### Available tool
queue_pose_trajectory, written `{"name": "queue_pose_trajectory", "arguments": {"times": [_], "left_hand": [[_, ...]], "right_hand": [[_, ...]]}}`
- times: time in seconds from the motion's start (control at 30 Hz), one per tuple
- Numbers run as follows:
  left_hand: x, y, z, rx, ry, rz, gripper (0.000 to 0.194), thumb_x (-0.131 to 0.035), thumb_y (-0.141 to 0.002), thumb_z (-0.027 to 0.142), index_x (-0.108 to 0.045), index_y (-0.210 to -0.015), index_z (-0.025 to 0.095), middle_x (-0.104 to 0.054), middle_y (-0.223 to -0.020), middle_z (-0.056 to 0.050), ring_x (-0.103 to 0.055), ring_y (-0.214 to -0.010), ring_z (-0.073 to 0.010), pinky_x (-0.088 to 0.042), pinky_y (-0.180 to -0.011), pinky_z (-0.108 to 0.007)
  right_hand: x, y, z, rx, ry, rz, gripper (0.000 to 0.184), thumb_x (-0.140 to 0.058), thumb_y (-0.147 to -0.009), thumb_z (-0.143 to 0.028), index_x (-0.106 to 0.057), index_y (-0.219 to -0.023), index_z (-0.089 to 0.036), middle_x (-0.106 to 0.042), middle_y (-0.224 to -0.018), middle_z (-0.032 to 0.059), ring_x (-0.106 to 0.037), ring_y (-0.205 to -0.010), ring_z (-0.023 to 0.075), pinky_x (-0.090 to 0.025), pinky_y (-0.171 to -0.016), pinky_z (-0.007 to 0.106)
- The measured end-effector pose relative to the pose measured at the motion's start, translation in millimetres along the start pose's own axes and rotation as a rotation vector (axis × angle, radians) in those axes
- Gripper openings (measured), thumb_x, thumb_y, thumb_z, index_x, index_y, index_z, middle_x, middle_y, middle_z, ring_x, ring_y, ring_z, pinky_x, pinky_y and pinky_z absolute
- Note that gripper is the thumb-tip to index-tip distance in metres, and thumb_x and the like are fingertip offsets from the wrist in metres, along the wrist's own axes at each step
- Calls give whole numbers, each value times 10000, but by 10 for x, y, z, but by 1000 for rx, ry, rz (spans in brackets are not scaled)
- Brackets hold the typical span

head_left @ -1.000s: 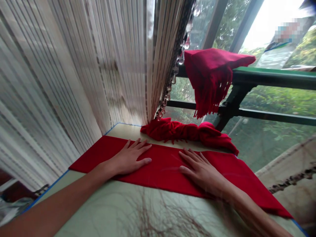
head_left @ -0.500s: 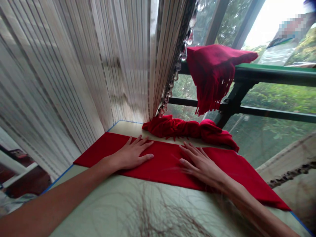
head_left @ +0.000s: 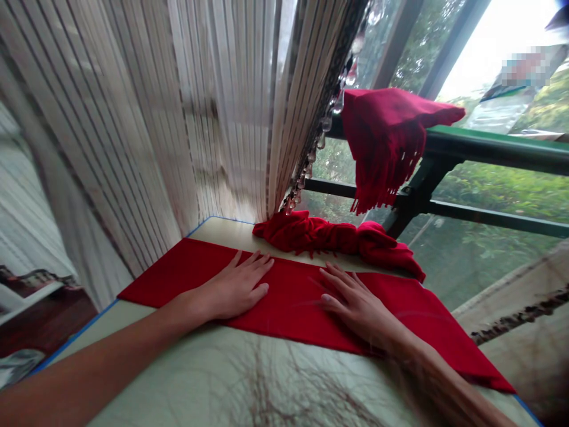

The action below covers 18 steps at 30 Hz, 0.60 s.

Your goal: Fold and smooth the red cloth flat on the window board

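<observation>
A long red scarf, folded into a flat band, stretches across the pale green table. My left hand lies palm down on its left-centre part, fingers outstretched. Right of the middle, my right hand rests flat on the same cloth with its fingers apart. Neither hand grips anything. Just beyond the band, a bunched red fringed cloth lies along the table's far edge.
Another red fringed scarf hangs over the dark green window rail. A striped curtain edged with clear beads borders the table at the left and back. Loose hair strands blur the lower foreground.
The view has tilted slightly. My left hand has shifted a little leftward over the cloth, fingers drawn closer together; my right hand stays flat in nearly the same spot.
</observation>
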State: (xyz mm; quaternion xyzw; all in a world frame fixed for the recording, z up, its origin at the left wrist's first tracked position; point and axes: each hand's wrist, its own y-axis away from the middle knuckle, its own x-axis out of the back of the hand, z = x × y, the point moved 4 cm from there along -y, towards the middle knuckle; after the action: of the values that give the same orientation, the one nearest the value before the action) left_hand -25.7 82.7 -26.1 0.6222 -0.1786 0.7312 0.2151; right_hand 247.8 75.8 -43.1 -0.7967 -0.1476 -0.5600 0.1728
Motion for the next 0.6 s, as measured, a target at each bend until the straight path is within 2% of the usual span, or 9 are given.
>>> {"name": "queue_pose_trajectory", "arguments": {"times": [0.1,0.17,0.3,0.5,0.6], "left_hand": [[15,12,74,-49,15,38,589,-317,-1021,362,-225,-1591,249,-169,-1648,-23,-89,-1534,-235,-28,-1227,-500],[11,14,101,-59,42,46,584,-314,-1035,460,-243,-1586,278,-178,-1647,-19,-92,-1533,-255,-13,-1224,-524],[-28,11,101,-26,79,17,726,-326,-974,706,-278,-1575,300,-190,-1642,-57,-93,-1527,-318,19,-1203,-592],[-30,23,101,28,62,3,805,-338,-937,758,-267,-1580,278,-175,-1644,-72,-101,-1522,-349,12,-1188,-637],[16,21,111,40,45,10,814,-342,-929,768,-283,-1576,278,-184,-1644,-74,-109,-1522,-348,-18,-1194,-624]], "right_hand": [[20,-3,-18,43,-21,43,670,-364,-977,-644,-310,-1544,-291,-207,-1652,46,-137,-1525,250,-96,-1255,530],[6,-4,-21,32,-6,18,667,-365,-975,-649,-314,-1542,-300,-205,-1652,41,-128,-1525,261,-82,-1254,538],[-30,-2,-20,-8,33,-59,694,-347,-966,-683,-303,-1543,-300,-212,-1648,37,-122,-1524,269,-69,-1254,537],[0,14,-52,-27,42,-63,707,-325,-971,-685,-304,-1545,-274,-212,-1648,53,-113,-1527,261,-79,-1254,529],[28,5,-66,2,18,-20,684,-316,-984,-662,-324,-1540,-263,-233,-1645,59,-143,-1525,245,-92,-1255,523]]}}
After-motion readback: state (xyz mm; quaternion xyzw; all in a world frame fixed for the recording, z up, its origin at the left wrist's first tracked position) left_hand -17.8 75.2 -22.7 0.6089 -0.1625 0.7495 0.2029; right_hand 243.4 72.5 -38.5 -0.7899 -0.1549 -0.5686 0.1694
